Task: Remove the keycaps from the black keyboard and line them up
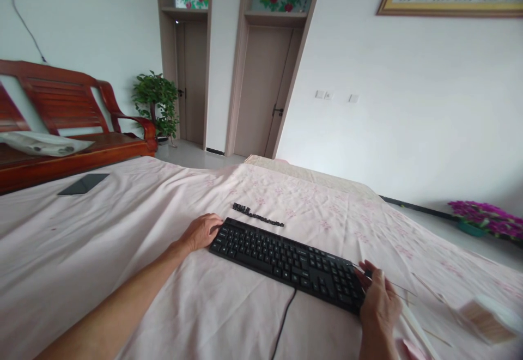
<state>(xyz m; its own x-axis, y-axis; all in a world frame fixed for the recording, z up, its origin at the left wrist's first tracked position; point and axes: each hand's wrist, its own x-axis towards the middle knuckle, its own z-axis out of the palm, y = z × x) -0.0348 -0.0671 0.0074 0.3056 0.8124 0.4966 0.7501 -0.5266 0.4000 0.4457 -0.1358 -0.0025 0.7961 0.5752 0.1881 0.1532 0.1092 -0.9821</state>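
A black keyboard lies at a slant on the pink-patterned cloth, its cable running toward me. At its left end, my left hand is closed on the edge. My right hand is at the right end over the number pad, closed on a thin metal tool whose exact kind I cannot make out. A small dark piece shows by the right fingertips. Behind the keyboard, several loose black keycaps lie in a row.
Near my right hand are a container of cotton swabs and several loose thin sticks. A dark flat tablet or phone lies on the cloth at left. Beyond stand a wooden bench, a potted plant and purple flowers.
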